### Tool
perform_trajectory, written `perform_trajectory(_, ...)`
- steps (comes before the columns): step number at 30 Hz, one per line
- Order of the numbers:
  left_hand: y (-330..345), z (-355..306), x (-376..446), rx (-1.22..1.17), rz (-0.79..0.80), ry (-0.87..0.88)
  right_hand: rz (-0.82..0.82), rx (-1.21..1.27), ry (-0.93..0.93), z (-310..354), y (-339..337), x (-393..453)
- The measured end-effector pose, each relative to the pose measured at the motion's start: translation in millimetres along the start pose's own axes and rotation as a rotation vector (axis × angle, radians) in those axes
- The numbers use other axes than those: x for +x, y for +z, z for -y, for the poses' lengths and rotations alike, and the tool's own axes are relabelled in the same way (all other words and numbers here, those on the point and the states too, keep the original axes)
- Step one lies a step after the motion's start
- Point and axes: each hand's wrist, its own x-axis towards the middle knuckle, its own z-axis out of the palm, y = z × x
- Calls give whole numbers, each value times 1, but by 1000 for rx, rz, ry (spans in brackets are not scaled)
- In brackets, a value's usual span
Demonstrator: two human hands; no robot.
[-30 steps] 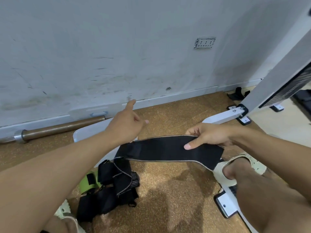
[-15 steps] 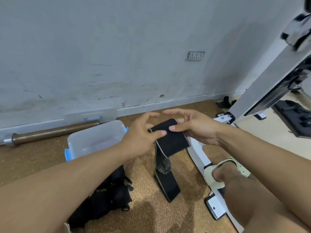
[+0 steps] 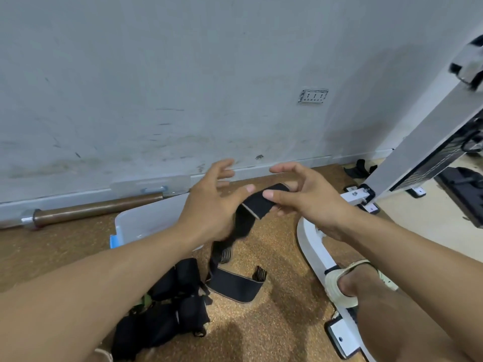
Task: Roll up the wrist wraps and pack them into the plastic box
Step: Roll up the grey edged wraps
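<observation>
A long black wrist wrap (image 3: 257,203) is held in the air between both hands, its top end folded over. My left hand (image 3: 211,202) pinches it with the thumb, the other fingers spread. My right hand (image 3: 303,197) grips the folded end between thumb and fingers. The wrap's tail hangs down and lies on the floor (image 3: 235,283). A clear plastic box (image 3: 146,220) with blue clips stands open on the floor behind my left forearm. A pile of black wrist wraps (image 3: 170,307) lies under my left arm.
A brown barbell (image 3: 91,209) and the box's clear lid (image 3: 151,184) rest along the grey wall. A white machine frame (image 3: 313,246) curves across the cork floor on the right, with my sandalled foot (image 3: 350,283) against it. Black gear lies at far right.
The wrap went from stretched flat between my hands to hanging upright with its top end folded over. My hands came close together, and the tail now rests on the floor.
</observation>
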Motion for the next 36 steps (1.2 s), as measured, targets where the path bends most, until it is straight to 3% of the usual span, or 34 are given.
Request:
perform_trajectory(3,6,-7,-12,-13,181,60,-23,48,-38,-2,7,2)
perform_trajectory(7,6,-3,-11,-40,88,84,53,125,-32,2,8,2)
perform_trajectory(9,2,-5,-7,-81,64,51,77,43,-66,3,7,1)
perform_trajectory(19,-4,-5,-6,-240,239,-88,-61,-402,-238,-19,-7,5)
perform_trajectory(25,2,-4,-7,-241,235,-134,-12,-265,-269,-35,-7,7)
perform_trajectory(36,8,-3,-5,-256,218,-222,-126,-203,-354,-49,2,9)
